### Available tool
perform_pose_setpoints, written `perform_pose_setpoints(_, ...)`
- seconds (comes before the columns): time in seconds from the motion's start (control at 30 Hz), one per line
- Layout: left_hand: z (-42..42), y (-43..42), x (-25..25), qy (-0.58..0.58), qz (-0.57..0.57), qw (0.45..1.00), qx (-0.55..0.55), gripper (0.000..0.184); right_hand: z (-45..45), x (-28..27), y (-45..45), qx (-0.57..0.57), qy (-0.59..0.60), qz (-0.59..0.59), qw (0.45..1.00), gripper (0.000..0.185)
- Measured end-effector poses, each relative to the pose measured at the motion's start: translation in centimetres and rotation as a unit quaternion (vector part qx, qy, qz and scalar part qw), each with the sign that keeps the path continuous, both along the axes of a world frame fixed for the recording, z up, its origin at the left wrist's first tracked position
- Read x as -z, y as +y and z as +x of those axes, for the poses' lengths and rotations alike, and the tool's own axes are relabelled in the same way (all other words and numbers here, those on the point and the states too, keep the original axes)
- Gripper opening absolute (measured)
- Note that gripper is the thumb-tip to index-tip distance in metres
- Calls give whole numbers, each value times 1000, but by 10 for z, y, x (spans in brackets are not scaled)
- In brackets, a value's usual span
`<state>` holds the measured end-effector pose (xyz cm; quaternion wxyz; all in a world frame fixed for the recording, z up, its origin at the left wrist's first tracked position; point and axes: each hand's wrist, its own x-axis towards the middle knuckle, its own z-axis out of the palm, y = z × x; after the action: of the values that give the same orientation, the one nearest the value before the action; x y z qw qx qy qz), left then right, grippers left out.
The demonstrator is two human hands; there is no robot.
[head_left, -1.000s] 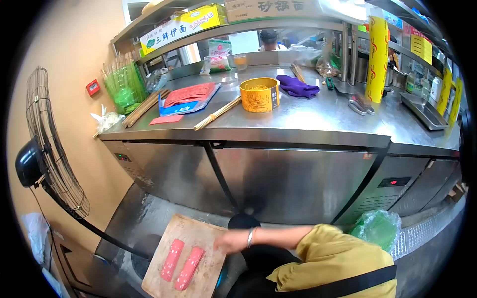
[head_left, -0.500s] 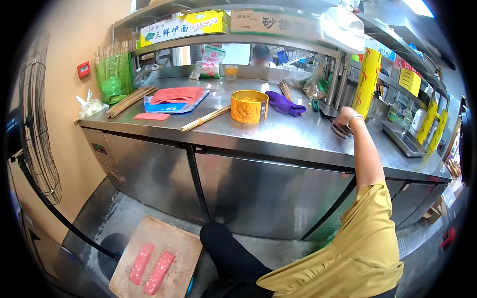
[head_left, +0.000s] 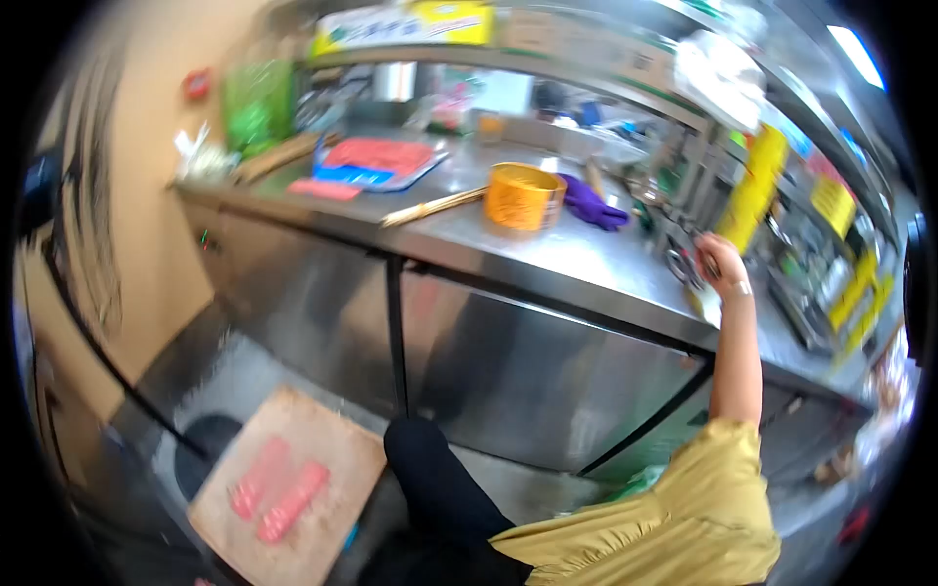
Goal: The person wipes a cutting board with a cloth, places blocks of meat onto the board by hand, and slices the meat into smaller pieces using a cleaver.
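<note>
My right hand (head_left: 720,262) is closed over the right part of the steel counter (head_left: 625,269), fingers wrapped round what looks like the dark handle of a tool. A pale, blurred patch below the fist may be its blade; I cannot tell. Just left of the fist lie dark loops (head_left: 677,262), apparently scissors handles. Farther left are a purple cloth (head_left: 592,205), a round yellow tin (head_left: 525,198) and a bundle of thin sticks (head_left: 430,207). My left hand is out of view. Two pink meat strips (head_left: 294,503) lie on a wooden board (head_left: 337,454) at lower left.
Pink sheets (head_left: 379,154) on a blue-and-white packet, and a green bag (head_left: 259,112), are at the counter's left. A metal tray (head_left: 799,311) is at right. A shelf with boxes (head_left: 403,27) runs above. A fan (head_left: 93,186) stands at far left.
My right hand has lifted slightly and turned, now gripping a dark handle beside the loops. The view has tilted and blurred, with the counter sloping down to the right.
</note>
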<state>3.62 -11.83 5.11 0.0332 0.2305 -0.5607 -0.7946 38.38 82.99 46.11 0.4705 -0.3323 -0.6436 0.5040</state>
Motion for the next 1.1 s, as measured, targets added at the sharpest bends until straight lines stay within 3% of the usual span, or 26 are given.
perform_pose_setpoints(0.03,-18,-20,32,57,55,997,23,35,-6,5,-22,-21,13,78,997,12)
perform_pose_setpoints(0.07,-27,-12,28,108,114,986,49,28,-24,11,-56,93,62,109,988,29)
perform_pose_setpoints(0.1,-15,-14,29,121,91,983,102,30,-26,15,-82,98,2,147,984,52)
perform_pose_setpoints(0.13,-14,-2,22,135,74,984,90,31,-26,20,-89,70,-31,218,973,56)
perform_pose_setpoints(0.17,-1,40,-30,38,6,999,34,30,-40,33,-113,68,40,274,958,58)
perform_pose_setpoints(0.23,-2,58,-36,-25,-58,998,29,26,-67,52,-157,85,61,315,943,57)
perform_pose_setpoints(0.3,-7,78,-31,-56,-89,994,21,16,-115,68,-218,-8,193,275,942,55)
perform_pose_setpoints(0.33,-10,86,-24,-55,-99,993,31,14,-112,88,-195,-167,157,176,957,43)
perform_pose_setpoints(0.37,-13,93,-17,-52,-110,991,47,12,-139,94,-258,-288,147,64,944,38)
perform_pose_setpoints(0.4,-15,101,-10,-35,-113,992,48,11,-159,116,-277,-288,100,-23,952,36)
perform_pose_setpoints(0.47,-22,115,8,11,-123,990,67,13,-184,154,-347,-430,11,-51,901,22)
perform_pose_setpoints(0.5,-25,120,15,31,-138,985,96,18,-197,183,-362,-556,22,-127,821,24)
perform_pose_setpoints(0.6,-24,153,19,70,-206,968,126,27,-236,223,-434,-650,-126,-272,698,18)
perform_pose_setpoints(0.7,-25,165,28,74,-281,937,195,32,-255,257,-477,-606,-186,-344,693,12)
perform_pose_setpoints(0.77,-23,172,18,116,-369,897,213,35,-259,291,-488,-610,-168,-254,732,11)
perform_pose_setpoints(0.87,-26,177,11,136,-427,862,236,37,-253,308,-502,-559,-266,-132,774,14)
perform_pose_setpoints(0.93,-29,179,10,130,-423,856,267,38,-249,319,-508,-535,-276,-120,789,14)
perform_pose_setpoints(1.0,-29,179,8,124,-424,846,298,39,-243,330,-512,-531,-295,0,794,16)
perform_pose_setpoints(1.03,-30,181,8,122,-418,849,299,39,-243,338,-514,-523,-293,-11,800,16)
perform_pose_setpoints(1.1,-28,181,6,118,-414,848,310,39,-241,350,-517,-519,-246,153,804,15)
